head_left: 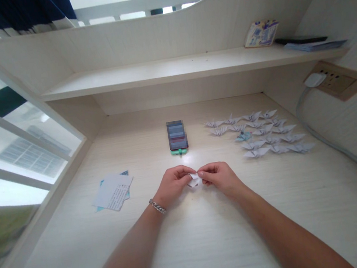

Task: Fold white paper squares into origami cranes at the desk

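A small folded piece of white paper [193, 182] is pinched between my two hands just above the desk. My left hand [176, 181], with a silver chain bracelet [157, 206] at the wrist, closes thumb and fingers on its left side. At its right edge, my right hand [219, 177] holds it in a pinch. Fingers cover part of the paper, so its full shape is hidden. Rows of folded paper cranes [262, 131] sit to the right, mostly white, one of them blue. Flat paper sheets [111, 192], the top one bearing writing, lie to the left.
Beyond my hands a phone [177, 136] on a green stand rests on the desk [208, 246]. A shelf [142, 73] crosses above, carrying a small colourful packet [261, 33] and thin booklets [316, 45]. A cable [319, 131] runs from the wall socket [340, 79] down the right side.
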The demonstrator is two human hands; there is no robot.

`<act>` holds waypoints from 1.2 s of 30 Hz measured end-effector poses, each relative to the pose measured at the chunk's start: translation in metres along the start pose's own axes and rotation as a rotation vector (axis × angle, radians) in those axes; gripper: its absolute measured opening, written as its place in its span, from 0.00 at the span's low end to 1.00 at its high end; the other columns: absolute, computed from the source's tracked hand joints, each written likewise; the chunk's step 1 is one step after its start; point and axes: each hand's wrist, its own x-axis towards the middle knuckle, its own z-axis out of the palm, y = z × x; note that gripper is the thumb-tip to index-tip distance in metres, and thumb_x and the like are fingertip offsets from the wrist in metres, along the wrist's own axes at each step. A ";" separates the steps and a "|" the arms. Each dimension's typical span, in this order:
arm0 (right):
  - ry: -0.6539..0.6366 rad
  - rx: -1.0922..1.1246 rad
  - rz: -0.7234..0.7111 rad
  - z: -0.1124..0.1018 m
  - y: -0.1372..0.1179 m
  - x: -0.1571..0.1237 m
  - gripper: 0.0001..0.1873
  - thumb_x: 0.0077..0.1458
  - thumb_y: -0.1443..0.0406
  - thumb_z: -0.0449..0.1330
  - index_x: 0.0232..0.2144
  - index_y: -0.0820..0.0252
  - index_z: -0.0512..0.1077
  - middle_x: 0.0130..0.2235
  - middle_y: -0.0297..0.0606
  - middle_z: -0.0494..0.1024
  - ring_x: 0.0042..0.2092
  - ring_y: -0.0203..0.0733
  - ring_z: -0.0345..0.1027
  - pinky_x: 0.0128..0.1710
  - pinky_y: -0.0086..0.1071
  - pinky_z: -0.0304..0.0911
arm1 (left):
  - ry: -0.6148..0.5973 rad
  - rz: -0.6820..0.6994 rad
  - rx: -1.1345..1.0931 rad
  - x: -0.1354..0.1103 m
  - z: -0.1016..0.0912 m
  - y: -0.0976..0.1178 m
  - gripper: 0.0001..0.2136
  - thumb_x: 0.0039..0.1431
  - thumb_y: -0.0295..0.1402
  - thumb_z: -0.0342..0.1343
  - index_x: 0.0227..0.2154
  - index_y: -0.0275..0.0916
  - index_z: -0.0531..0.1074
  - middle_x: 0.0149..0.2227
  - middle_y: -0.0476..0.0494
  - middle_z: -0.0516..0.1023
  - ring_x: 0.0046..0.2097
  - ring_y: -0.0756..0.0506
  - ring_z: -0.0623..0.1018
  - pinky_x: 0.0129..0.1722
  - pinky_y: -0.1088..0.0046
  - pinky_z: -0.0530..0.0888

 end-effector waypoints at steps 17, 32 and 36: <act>0.081 -0.144 -0.089 0.005 -0.001 -0.002 0.12 0.44 0.61 0.60 0.27 0.65 0.76 0.20 0.36 0.73 0.22 0.34 0.65 0.23 0.27 0.62 | 0.070 -0.035 0.027 0.004 -0.001 -0.006 0.12 0.48 0.36 0.58 0.32 0.31 0.72 0.27 0.43 0.75 0.27 0.52 0.72 0.26 0.77 0.70; -0.023 0.120 0.087 0.007 0.000 -0.002 0.13 0.38 0.60 0.65 0.25 0.67 0.76 0.18 0.35 0.71 0.20 0.31 0.61 0.21 0.25 0.57 | -0.008 -0.016 0.023 0.000 -0.005 -0.002 0.09 0.46 0.29 0.57 0.33 0.32 0.74 0.29 0.43 0.76 0.29 0.51 0.73 0.30 0.74 0.71; -0.036 0.073 0.098 0.006 0.000 -0.003 0.13 0.38 0.60 0.65 0.24 0.66 0.75 0.17 0.34 0.71 0.19 0.31 0.61 0.21 0.25 0.57 | 0.011 -0.013 0.106 -0.001 -0.005 -0.002 0.07 0.46 0.29 0.57 0.30 0.32 0.75 0.28 0.43 0.76 0.29 0.50 0.73 0.30 0.74 0.71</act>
